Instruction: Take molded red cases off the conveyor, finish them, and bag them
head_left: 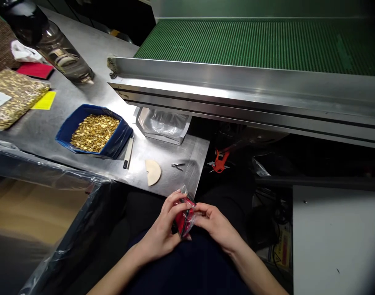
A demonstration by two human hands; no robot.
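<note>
Closest to us, two bare hands meet over dark navy clothing, with a small clear plastic packet with red and black contents [184, 221] between them. We see the left hand [162, 231] gripping it, fingers bent over its face and thumb beneath. The right hand [218, 227] pinches the packet's right edge between thumb and fingertips.

Just beyond the fingers we note the corner of a brushed metal worktop [105, 170]. On it, ahead and slightly left of the fingers: a pale half-round disc [153, 172], flat, and small dark metal nippers [178, 165]. Farther ahead-left, a slim white-handled tool with a black end [128, 153] lies beside a blue bin of small gold-coloured pieces [62, 137].

Well ahead of the fingers, a grey tray holding clear plastic [179, 139] sits partly under the metal edge of a green ribbed conveyor belt [236, 45]. Far left we log a clear bag of gold-coloured pieces [18, 96], a yellow slip [45, 101] touching it, and a tall transparent bottle [66, 57].

Right of the fingers, past the worktop edge: an orange-handled tool [219, 162] in shadow. Left, below the worktop, a box lined with clear plastic [36, 213].
</note>
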